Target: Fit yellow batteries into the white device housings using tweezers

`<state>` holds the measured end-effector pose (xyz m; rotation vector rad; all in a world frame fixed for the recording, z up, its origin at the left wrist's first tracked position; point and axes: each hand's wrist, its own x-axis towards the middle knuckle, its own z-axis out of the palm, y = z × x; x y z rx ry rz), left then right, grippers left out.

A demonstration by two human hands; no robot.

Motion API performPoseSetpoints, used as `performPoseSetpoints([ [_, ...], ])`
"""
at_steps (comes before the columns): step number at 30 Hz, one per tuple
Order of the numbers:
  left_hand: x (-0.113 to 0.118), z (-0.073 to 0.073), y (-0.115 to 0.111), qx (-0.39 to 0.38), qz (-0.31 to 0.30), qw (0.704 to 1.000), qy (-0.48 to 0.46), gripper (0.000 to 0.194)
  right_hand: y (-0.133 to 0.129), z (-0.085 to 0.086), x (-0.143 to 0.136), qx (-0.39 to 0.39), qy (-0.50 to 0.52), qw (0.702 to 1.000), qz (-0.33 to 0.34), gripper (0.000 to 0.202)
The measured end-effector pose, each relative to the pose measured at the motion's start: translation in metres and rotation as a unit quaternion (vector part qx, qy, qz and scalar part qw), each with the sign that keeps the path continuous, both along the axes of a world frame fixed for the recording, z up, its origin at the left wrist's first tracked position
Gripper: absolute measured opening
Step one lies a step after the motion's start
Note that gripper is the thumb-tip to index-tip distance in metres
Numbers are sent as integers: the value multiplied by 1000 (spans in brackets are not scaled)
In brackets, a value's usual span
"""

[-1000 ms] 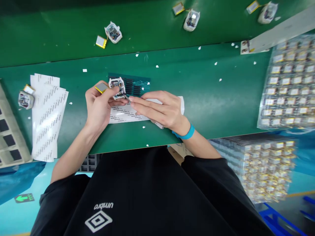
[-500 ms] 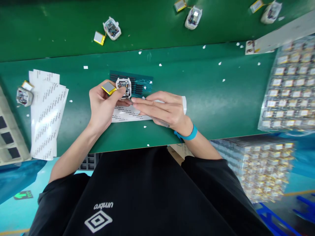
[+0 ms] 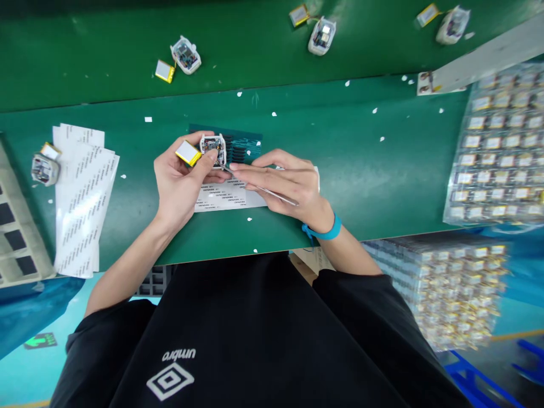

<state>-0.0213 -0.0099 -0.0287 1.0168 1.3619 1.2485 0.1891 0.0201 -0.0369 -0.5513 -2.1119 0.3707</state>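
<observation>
My left hand (image 3: 181,175) grips a white watch case (image 3: 213,145) with its electronics facing up, the thumb lying on the lower part. A silver battery with yellow edges (image 3: 187,153) sits beside the case, over the fingers. My right hand (image 3: 289,184) is closed on thin metal tweezers (image 3: 278,196), whose tip meets the lower right edge of the case. Beneath the hands lie a white printed sheet (image 3: 221,198) and a dark teal patterned sheet (image 3: 249,144) with black strips.
Several watch cases with batteries lie on the darker green strip (image 3: 255,62). White printed sheets (image 3: 83,209) and another watch case (image 3: 44,170) are at left, near a pale tray (image 3: 29,243). At right are battery trays (image 3: 493,158) and a metal bracket (image 3: 488,56).
The tweezers have shifted in my right hand and more of their shaft shows. The watch cases on the far strip have moved left, some also slightly down. My left hand keeps its hold.
</observation>
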Motion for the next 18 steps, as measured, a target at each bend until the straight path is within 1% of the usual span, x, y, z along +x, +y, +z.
performPoseSetpoints([
  [2,-1,0,1,6,-14,1000,5,40,1,1,0,14,12,1000,-10,52],
  [3,-4,-1,5,10,-23,1000,15,41,2,2,0,20,16,1000,-18,53],
  [4,-11,-1,13,19,-25,999,31,42,3,2,1,25,19,999,-26,55],
  [6,-35,-2,39,51,2,993,102,44,5,4,2,37,26,998,-44,58],
  [7,-51,-2,57,77,41,984,157,46,5,4,2,44,30,997,-53,58],
  [8,-69,0,76,85,86,964,237,49,6,4,2,52,33,996,-59,57],
  [9,-86,2,95,69,122,937,321,50,7,4,2,59,35,996,-63,54],
  [10,-103,5,112,39,139,909,392,44,8,3,2,66,35,995,-65,51],
  [12,-125,11,139,-29,126,860,494,33,9,2,1,80,33,994,-65,46],
  [13,-130,13,148,-46,112,842,525,31,9,1,0,86,33,994,-63,44],
  [14,-130,14,155,-47,93,833,543,30,10,0,0,89,32,994,-62,43],
  [15,-127,14,159,-33,69,833,549,30,10,-1,0,89,31,994,-61,42],
  [16,-120,12,163,-9,40,840,542,31,10,-2,1,85,28,994,-61,41],
  [17,-113,9,167,16,12,853,522,30,11,-3,2,78,22,995,-61,40],
  [18,-106,5,171,35,-20,874,485,30,11,-4,3,69,13,996,-62,37],
])
